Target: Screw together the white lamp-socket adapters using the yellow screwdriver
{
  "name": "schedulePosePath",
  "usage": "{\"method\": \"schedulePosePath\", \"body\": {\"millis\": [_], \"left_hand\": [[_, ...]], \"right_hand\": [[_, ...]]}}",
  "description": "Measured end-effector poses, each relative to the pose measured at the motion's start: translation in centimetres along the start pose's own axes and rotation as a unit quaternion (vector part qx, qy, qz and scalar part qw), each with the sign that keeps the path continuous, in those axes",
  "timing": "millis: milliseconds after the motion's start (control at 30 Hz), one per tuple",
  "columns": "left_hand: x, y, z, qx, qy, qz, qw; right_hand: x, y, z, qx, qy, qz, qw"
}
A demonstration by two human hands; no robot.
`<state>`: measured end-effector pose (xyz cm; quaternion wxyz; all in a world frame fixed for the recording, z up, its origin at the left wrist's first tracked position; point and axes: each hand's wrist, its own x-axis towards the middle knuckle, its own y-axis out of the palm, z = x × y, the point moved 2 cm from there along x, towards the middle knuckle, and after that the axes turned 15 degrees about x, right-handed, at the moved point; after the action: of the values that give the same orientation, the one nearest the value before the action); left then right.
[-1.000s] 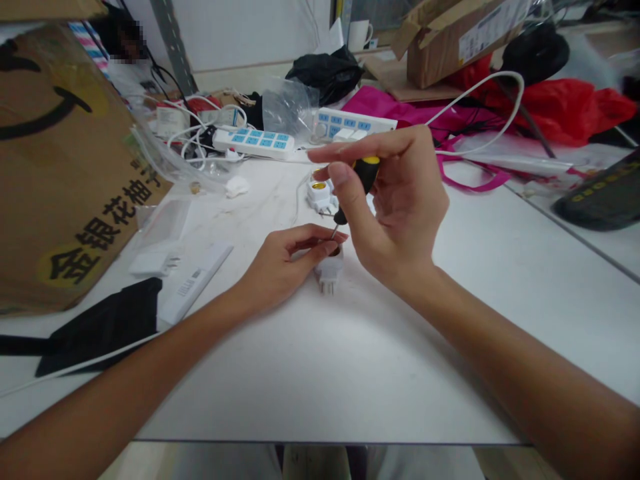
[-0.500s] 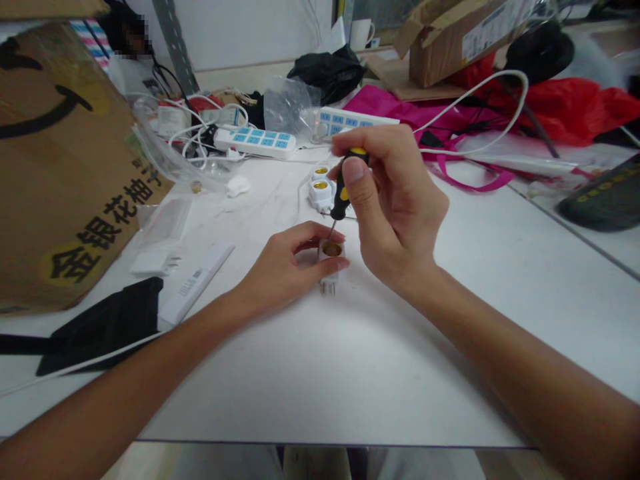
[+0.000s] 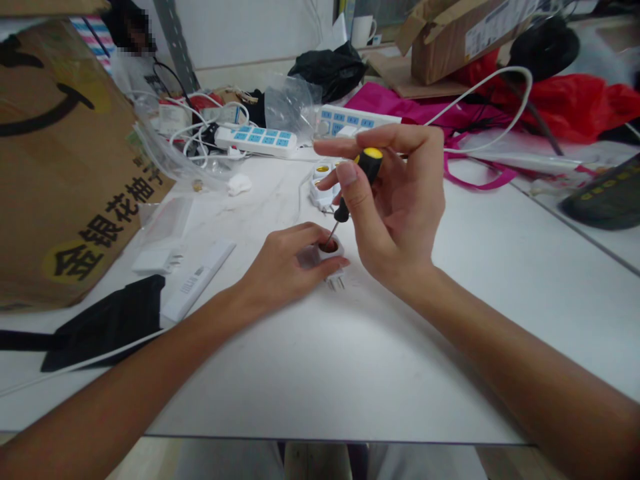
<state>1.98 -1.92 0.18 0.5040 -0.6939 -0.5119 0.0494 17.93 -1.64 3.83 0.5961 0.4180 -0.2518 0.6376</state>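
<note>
My left hand (image 3: 293, 260) pinches a small white plug-in lamp socket (image 3: 336, 251) against the table, thumb on the near side and fingers on the far side. Its metal prongs point toward me and its round brass-coloured opening faces up. In my right hand (image 3: 400, 200) is a screwdriver (image 3: 369, 163) with a black and yellow handle, held between thumb and fingers. The shaft slants down to the left, and its tip reaches into the socket's opening; what it touches inside is hidden. Just behind stand more white lamp sockets (image 3: 323, 190), partly covered by my right fingers.
On the white table (image 3: 325, 373), a large cardboard box (image 3: 60, 173) stands at left beside a black flat object (image 3: 110, 327) and a long white box (image 3: 199, 280). Power strips (image 3: 257, 138), cables and bags line the back. A person (image 3: 131, 47) is at far left.
My right fingers have loosened and spread, and the screwdriver handle leans further right. The socket has turned slightly, its prongs shifting to the right.
</note>
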Motion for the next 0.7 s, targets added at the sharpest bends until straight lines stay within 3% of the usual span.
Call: {"method": "schedulePosePath", "body": {"millis": [200, 367, 700], "left_hand": [[0.0, 0.11, 0.08, 0.01, 0.0, -0.002, 1.0], [-0.02, 0.2, 0.25, 0.01, 0.01, -0.001, 1.0], [0.0, -0.02, 0.15, -0.019, -0.001, 0.013, 1.0]], "right_hand": [[0.08, -0.36, -0.06, -0.064, -0.004, 0.015, 0.998], [0.25, -0.77, -0.49, -0.024, -0.047, 0.027, 0.998], [-0.13, -0.13, -0.66, -0.002, -0.006, 0.012, 1.0]]}}
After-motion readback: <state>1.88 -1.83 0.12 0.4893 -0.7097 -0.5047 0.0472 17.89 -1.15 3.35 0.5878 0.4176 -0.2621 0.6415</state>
